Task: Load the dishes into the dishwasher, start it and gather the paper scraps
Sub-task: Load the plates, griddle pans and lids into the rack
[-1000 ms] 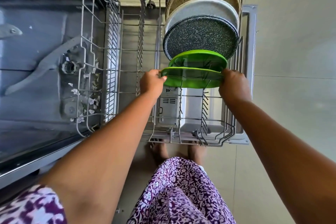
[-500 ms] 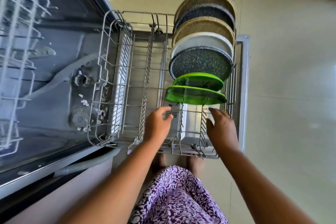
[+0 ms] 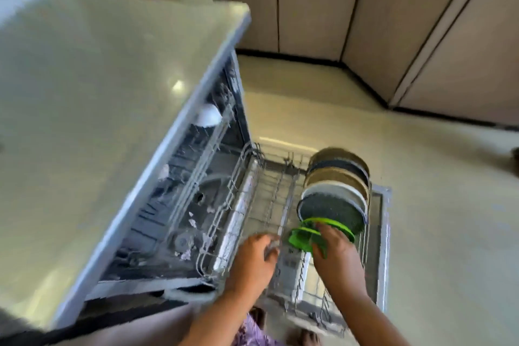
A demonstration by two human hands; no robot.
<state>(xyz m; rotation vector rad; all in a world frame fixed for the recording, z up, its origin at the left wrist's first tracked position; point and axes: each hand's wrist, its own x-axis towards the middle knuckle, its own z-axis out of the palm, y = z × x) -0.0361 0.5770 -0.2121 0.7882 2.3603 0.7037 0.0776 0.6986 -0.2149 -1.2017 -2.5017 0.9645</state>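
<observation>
The dishwasher's lower rack (image 3: pixel 250 177) is pulled out over the open door (image 3: pixel 382 233). Several round plates stand on edge along its right side: tan, dark and white ones, a dark speckled plate (image 3: pixel 331 209), and two green plates (image 3: pixel 302 237) nearest me. My right hand (image 3: pixel 337 254) hovers in front of the green plates with relaxed fingers and partly hides them. Beside it, my left hand (image 3: pixel 254 260) is loosely curled over the rack's middle wires and holds nothing. White paper scraps (image 3: pixel 192 222) lie on the dishwasher's floor. The frame is motion-blurred.
A pale countertop (image 3: pixel 98 121) overhangs the dishwasher on the left. A white bowl (image 3: pixel 208 116) sits in the upper rack. Beige cabinet doors (image 3: pixel 309 3) line the far wall beyond the tiled floor (image 3: pixel 435 177). My feet and patterned dress show at the bottom.
Both hands let go of the front green plate and drew back toward me. My head lifted, bringing the countertop and cabinets into view.
</observation>
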